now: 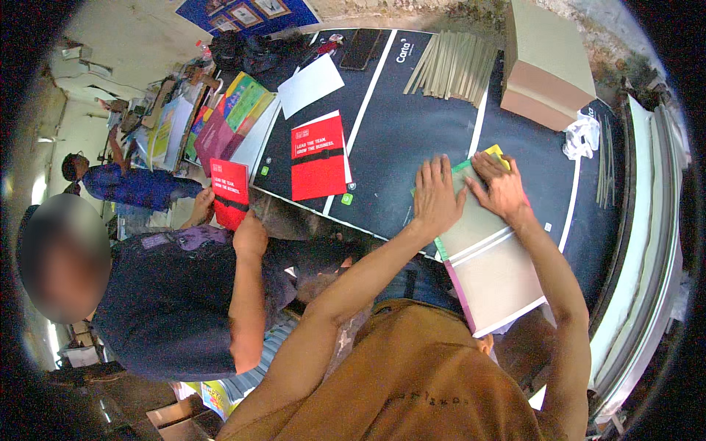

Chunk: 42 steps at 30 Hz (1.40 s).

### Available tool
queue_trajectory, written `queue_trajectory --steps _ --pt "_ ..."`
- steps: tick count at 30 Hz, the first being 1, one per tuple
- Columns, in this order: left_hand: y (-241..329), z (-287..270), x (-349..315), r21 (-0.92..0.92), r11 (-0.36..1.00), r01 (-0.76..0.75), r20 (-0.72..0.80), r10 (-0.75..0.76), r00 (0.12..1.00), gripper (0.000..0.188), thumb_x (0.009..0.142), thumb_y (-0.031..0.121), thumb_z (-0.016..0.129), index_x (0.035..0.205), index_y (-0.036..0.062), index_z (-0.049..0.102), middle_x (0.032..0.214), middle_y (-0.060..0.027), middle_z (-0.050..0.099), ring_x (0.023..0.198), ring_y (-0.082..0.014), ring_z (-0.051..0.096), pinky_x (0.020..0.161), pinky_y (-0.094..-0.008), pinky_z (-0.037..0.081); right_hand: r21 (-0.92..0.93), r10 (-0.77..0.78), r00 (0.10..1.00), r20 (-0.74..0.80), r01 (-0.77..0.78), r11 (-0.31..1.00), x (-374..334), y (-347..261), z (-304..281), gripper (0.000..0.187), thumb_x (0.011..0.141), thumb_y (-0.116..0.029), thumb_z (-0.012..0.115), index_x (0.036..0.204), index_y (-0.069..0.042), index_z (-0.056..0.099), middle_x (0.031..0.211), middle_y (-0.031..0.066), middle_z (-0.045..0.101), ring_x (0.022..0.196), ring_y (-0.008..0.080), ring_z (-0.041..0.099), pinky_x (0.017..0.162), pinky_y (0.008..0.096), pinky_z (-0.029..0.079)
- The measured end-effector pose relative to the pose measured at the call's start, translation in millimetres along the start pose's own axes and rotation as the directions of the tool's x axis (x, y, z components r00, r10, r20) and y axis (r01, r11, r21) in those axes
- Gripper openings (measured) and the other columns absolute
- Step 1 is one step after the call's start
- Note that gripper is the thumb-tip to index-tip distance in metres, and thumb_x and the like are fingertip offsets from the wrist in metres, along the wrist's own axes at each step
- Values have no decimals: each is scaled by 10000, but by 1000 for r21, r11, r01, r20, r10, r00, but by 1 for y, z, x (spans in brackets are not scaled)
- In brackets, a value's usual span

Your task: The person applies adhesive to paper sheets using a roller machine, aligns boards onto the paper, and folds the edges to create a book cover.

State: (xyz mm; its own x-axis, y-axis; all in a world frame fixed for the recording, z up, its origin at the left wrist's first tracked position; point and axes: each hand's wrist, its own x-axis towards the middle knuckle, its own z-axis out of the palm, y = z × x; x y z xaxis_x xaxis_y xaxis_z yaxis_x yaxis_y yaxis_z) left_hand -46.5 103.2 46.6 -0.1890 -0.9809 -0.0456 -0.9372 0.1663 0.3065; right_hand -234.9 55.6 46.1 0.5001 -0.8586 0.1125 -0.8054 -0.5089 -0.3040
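Observation:
An opened-out book cover point(507, 283) lies in front of me, grey-brown board inside with green, yellow and magenta turned-in edges and two white strips across its middle. Its near part hangs past the table edge toward my body. My left hand point(439, 195) lies flat on the board's far left side, fingers stretched out. Beside it, my right hand point(500, 185) presses on the far right end by the yellow edge, fingers extended and thumb pointing toward the left hand. Both hands partly hide the board's far end.
The dark table point(412, 140) holds a red booklet point(320, 165), white paper point(310, 84), grey board strips point(454, 66), a tall stack of boards point(548, 66), crumpled paper point(581, 136) and a phone point(361, 49). At left, a co-worker's hands hold another red booklet point(229, 192). Another person stands farther back.

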Motion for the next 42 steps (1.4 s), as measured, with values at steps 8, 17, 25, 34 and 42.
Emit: queue_trajectory --steps 8,17,25,34,42 --pt "-6 18 -24 -29 1000 2 78 0 997 831 995 439 552 1532 -126 263 1635 -332 185 1535 -461 184 1251 -536 175 -203 231 972 39 -218 954 3 -7 3 840 986 -605 467 1605 -70 279 1678 94 274 1547 250 261 1254 524 175" --pt "-18 30 -40 71 997 -21 -138 31 990 749 981 403 584 1488 -100 360 1494 -297 441 1412 -443 401 1206 -515 288 -147 22 998 -53 -30 989 9 -38 36 681 1019 -476 490 1549 -56 403 1604 108 413 1515 273 325 1247 498 218" --pt "-107 -22 -10 -143 963 230 -415 -269 869 885 990 464 570 1531 -144 221 1576 -351 298 1474 -502 271 1228 -556 193 6 -102 969 -227 107 994 1 -37 29 369 968 -253 608 1273 -64 693 1361 89 666 1348 259 556 1179 495 330" --pt "-169 -61 2 -65 857 511 -308 -504 807 1197 885 782 509 1551 -148 155 1626 -322 233 1529 -478 170 1194 -696 43 -15 -106 971 -213 105 994 -4 -40 33 397 971 -304 610 1274 -61 690 1343 97 675 1342 256 562 1170 505 333" --pt "-43 13 -7 107 989 -100 -129 114 985 803 972 389 555 1510 -152 304 1614 -335 248 1532 -507 122 1243 -587 139 -29 -90 970 -224 86 996 4 -34 47 424 975 -312 594 1308 -59 660 1362 111 656 1336 253 565 1154 496 352"
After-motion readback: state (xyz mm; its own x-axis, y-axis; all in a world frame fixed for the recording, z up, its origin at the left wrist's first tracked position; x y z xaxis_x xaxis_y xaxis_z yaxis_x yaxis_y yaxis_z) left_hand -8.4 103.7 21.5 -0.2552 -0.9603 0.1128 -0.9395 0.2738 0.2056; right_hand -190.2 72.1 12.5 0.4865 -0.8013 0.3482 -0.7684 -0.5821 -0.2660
